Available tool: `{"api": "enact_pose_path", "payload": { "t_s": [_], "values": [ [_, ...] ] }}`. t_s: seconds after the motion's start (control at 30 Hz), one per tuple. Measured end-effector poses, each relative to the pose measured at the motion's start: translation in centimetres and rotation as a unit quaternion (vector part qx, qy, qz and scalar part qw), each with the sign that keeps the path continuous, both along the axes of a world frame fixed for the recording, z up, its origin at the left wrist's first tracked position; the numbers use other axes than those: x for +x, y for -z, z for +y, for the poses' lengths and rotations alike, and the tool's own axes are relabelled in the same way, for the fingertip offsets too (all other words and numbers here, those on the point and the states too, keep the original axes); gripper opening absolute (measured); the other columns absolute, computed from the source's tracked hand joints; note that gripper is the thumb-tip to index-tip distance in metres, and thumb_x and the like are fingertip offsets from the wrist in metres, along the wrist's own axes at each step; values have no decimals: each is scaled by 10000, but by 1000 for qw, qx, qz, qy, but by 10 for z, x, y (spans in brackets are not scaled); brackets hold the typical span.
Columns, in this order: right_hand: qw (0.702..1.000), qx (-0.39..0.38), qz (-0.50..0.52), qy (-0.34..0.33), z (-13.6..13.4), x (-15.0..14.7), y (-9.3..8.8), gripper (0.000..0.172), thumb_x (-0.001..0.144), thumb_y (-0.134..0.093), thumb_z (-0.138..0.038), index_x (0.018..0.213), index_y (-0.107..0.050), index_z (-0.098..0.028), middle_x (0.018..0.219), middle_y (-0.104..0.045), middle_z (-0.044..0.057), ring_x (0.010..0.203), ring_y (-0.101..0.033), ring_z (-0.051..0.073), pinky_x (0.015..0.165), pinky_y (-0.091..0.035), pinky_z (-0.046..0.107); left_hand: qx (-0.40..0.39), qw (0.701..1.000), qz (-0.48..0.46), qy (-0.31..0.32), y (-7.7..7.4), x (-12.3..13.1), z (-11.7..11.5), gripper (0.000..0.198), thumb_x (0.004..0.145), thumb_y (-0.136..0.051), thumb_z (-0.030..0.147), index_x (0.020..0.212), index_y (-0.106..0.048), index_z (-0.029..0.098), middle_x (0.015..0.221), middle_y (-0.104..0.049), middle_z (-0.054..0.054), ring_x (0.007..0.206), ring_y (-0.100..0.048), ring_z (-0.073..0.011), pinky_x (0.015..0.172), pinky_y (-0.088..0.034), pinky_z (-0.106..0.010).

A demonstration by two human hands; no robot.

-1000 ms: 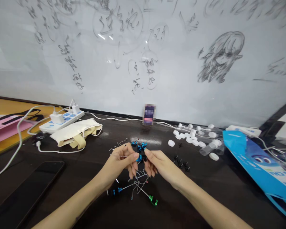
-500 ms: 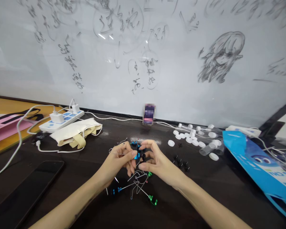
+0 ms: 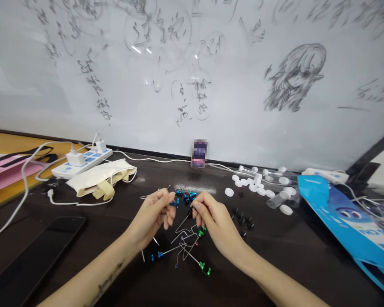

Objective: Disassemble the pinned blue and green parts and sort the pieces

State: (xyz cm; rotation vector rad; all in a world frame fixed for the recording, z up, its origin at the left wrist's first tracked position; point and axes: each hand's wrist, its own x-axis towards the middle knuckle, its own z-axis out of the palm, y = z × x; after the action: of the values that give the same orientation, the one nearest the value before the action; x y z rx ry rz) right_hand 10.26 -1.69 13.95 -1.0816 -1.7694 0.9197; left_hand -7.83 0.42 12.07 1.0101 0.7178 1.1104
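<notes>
My left hand (image 3: 155, 211) pinches a small blue metal fitting (image 3: 174, 202) between thumb and fingertips. Just to its right, my right hand (image 3: 214, 219) has thumb and forefinger closed on a small black knob (image 3: 191, 210), largely covered by the fingertips. The two hands are a little apart. Between and behind them lie more blue metal fittings (image 3: 187, 198). Below, bent wire rods lie crossed on the dark table, some ending in a green fitting (image 3: 205, 268) or a blue fitting (image 3: 156, 256).
Several black screw-like knobs (image 3: 241, 218) lie right of my right hand. Beyond them are white caps (image 3: 229, 192) and clear tubes (image 3: 278, 199). A blue bag (image 3: 333, 213) stands far right. At left are a phone (image 3: 35, 256), a cream pouch (image 3: 96, 177) and a power strip (image 3: 83, 162).
The black knob, earlier at the blue fitting in my left hand, is now apart from it at my right fingertips. My right fingers have closed from a spread pose.
</notes>
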Motion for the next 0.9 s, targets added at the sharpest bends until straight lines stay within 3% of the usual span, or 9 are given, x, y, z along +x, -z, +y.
{"api": "enact_pose_path", "payload": {
  "t_s": [0.1,0.2,0.3,0.43,0.53,0.77,0.9],
  "values": [
    [999,-21,42,-9,8,6,-5,304,953,-390,-429,861,-552,-190,690,-510,-13,564,-470,106,548,-367,242,-17,999,32,19,3,-9,10,309,792,-654,391,699,-457,172,555,-605,34,410,-524,-53,373,-386,-115],
    [992,-89,87,-27,24,18,-7,351,931,-409,-460,902,-578,-154,651,-438,-26,535,-401,97,500,-307,230,-16,988,136,75,8,-19,19,289,729,-712,368,683,-544,138,573,-626,-6,455,-556,-76,419,-421,-143],
    [993,-87,78,0,42,35,-7,286,899,-482,-419,874,-555,-144,631,-416,-42,517,-353,85,483,-262,220,-6,969,230,94,15,-27,26,271,695,-734,363,695,-642,108,586,-633,-23,489,-553,-78,474,-436,-159],
    [996,-28,-74,46,61,63,-3,157,892,-471,-322,834,-494,-178,708,-559,-6,586,-491,113,561,-378,236,26,947,302,106,22,-33,31,261,673,-730,371,707,-699,114,669,-675,-51,569,-576,-110,560,-464,-203],
    [972,3,-227,64,73,80,3,141,882,-423,-211,789,-522,-171,746,-606,26,657,-587,141,660,-442,270,42,938,329,95,28,-35,35,263,689,-695,382,692,-678,120,614,-653,-35,537,-559,-121,535,-440,-216],
    [932,18,-355,65,85,89,17,134,772,-578,-154,713,-696,-175,860,-633,61,862,-595,209,804,-406,297,81,926,366,53,31,-37,33,253,717,-618,343,880,-543,165,620,-625,7,532,-547,-143,514,-402,-229],
    [905,7,-418,76,88,93,23,131,748,-606,-132,707,-715,-192,866,-642,54,845,-590,201,757,-392,276,150,879,447,72,29,-35,30,151,760,-538,293,851,-572,176,678,-651,-9,615,-578,-163,560,-396,-236]
  ]
}}
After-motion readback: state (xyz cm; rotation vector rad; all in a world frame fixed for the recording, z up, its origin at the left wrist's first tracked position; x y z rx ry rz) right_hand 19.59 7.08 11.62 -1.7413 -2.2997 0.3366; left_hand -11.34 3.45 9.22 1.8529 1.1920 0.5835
